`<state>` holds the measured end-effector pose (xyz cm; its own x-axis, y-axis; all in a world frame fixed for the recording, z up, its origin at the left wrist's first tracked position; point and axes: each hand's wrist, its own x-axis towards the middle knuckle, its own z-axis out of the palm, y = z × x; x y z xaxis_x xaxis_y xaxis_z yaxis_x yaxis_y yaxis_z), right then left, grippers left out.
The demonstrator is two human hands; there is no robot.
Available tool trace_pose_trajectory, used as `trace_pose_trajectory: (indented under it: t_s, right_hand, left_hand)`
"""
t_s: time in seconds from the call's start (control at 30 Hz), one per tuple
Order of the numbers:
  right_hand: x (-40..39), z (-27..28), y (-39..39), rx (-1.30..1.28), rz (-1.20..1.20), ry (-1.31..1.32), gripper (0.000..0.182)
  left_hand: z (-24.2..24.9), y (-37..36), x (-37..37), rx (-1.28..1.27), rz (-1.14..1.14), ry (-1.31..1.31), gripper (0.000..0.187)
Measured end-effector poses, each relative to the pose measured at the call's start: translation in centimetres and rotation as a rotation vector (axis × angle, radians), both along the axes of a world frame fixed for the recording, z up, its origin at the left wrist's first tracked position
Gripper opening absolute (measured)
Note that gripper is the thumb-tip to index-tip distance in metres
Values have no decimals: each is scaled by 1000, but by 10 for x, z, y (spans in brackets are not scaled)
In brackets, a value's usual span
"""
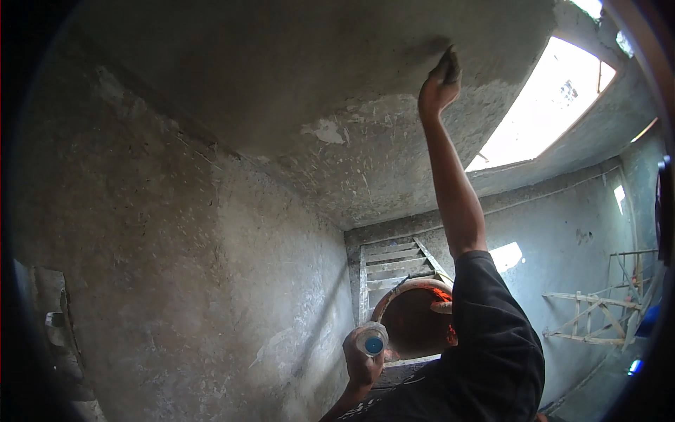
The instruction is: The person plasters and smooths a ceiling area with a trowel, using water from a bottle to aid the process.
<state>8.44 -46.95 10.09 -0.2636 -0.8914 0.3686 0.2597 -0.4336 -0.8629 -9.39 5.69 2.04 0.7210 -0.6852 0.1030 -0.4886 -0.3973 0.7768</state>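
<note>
My right hand [441, 83] is raised at the end of a stretched arm, against the grey plastered ceiling [295, 70]. Its fingers are closed round something dark that I cannot make out, close to a darker wet-looking patch. Low in the view, my left hand [362, 359] is wrapped round a clear bottle [371, 339] with a blue spot showing in its round end. Beside the bottle is a round bucket [415, 320] with a pale rim, orange-red on its right side.
A ladder [394, 266] stands behind the bucket. Rough plaster covers the left wall [155, 267]. A bright opening [545, 105] shows at upper right. Wooden scaffolding [598, 316] stands at right.
</note>
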Motion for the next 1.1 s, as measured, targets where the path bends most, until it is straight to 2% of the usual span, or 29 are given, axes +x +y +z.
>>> trace_pose_trajectory:
  t_s: [0.03, 0.1, 0.17, 0.23, 0.3, 0.33, 0.4, 0.43, 0.5, 0.57, 0.6, 0.67, 0.7, 0.77, 0.9, 0.97, 1.0, 1.03, 1.1]
  right_hand:
    - [6, 1, -28, -277, -308, 93, 31]
    - [16, 0, -40, -550, -615, 186, 29]
    - [38, -4, -35, -405, -428, 234, 28]
    - [35, 5, 5, -21, 40, 580, 45]
    - [52, -19, 28, -304, 71, 632, 41]
    - [50, -20, 40, -301, 66, 635, 41]
    - [43, -15, 64, -323, 350, 392, 35]
    - [36, -9, 69, -324, 351, 389, 35]
    - [19, 0, 71, 35, 418, 244, 32]
    - [16, -12, 39, -141, 64, 189, 32]
    - [13, -12, 23, -141, 69, 192, 32]
    - [13, -7, -6, -409, -342, 144, 32]
    - [22, -15, -16, -410, -341, 144, 32]
    - [38, -41, -23, -263, -255, 429, 28]
    - [51, -62, 16, -348, -159, 527, 27]
    - [34, -57, 46, -288, 269, 469, 36]
    - [23, -44, 62, -174, 362, 321, 35]
    - [22, -41, 60, -176, 366, 321, 35]
    - [15, -40, 48, -87, 179, 136, 35]
  left_hand:
    - [1, 0, 1, 2, 1, -1, 51]
    - [2, -1, 0, 3, 3, 0, 50]
    - [2, -1, 0, 9, 3, 1, 50]
    - [5, -3, 1, 11, -1, 5, 49]
    - [7, -4, 0, 16, -4, 15, 49]
    - [10, -6, 0, 15, -8, 21, 48]
    - [10, -5, 0, 27, -4, 58, 49]
    - [6, -3, -1, 29, 6, 23, 49]
    - [2, -1, -1, 29, 23, -8, 50]
    - [1, 0, -1, 48, 3, -41, 51]
    - [2, 0, -2, 48, 7, -38, 51]
    - [6, -3, -1, 33, 20, -8, 51]
    - [8, -5, -1, 25, 25, 7, 52]
    - [11, -7, -1, 14, 32, 37, 52]
    - [8, -4, -1, 28, 24, 42, 54]
    - [5, -2, -1, 34, 10, 0, 55]
    - [5, -1, 0, 35, 11, -1, 55]
    - [5, -1, -1, 24, 19, 15, 55]
    - [5, -1, -1, 12, 27, 30, 56]
